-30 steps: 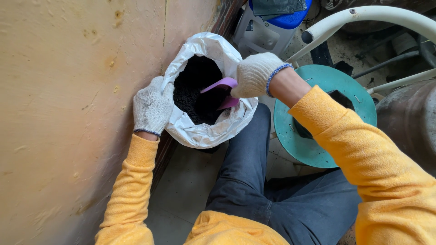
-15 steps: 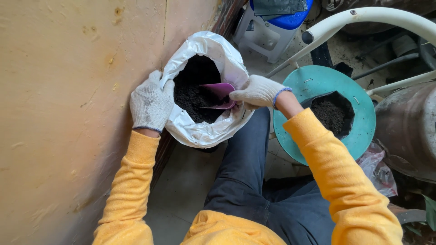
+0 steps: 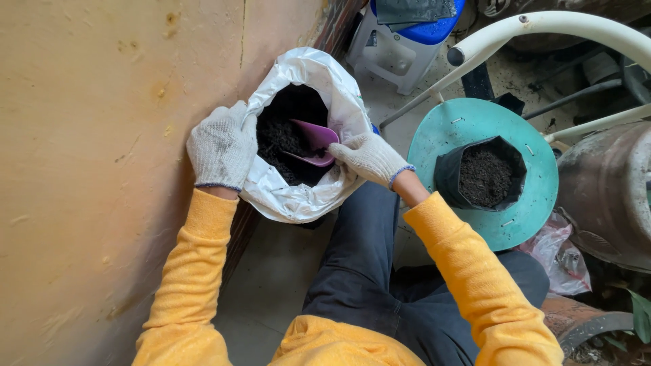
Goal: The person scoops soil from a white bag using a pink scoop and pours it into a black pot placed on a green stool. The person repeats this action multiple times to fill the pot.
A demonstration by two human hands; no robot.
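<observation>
A white plastic sack [image 3: 308, 196] of dark soil [image 3: 278, 135] stands open against a yellowish wall. My left hand [image 3: 220, 146], in a white knit glove, grips the sack's left rim and holds it open. My right hand [image 3: 369, 157], gloved too, holds a purple scoop [image 3: 313, 142] whose blade is pushed into the soil inside the sack. To the right, a small black grow bag [image 3: 483, 173] filled with soil sits on a round teal stool seat [image 3: 536, 203]. My sleeves are orange-yellow.
The yellowish wall [image 3: 88, 169] fills the left side. A white stool with a blue top [image 3: 407, 41] stands at the back. White metal tubing [image 3: 542, 27] arcs over the teal seat. A grey drum [image 3: 610, 196] and a crumpled plastic bag [image 3: 559, 254] lie at right.
My right hand has drawn back from over the sack's mouth to its right rim and lowered the purple scoop into the soil. The black grow bag has come into full view.
</observation>
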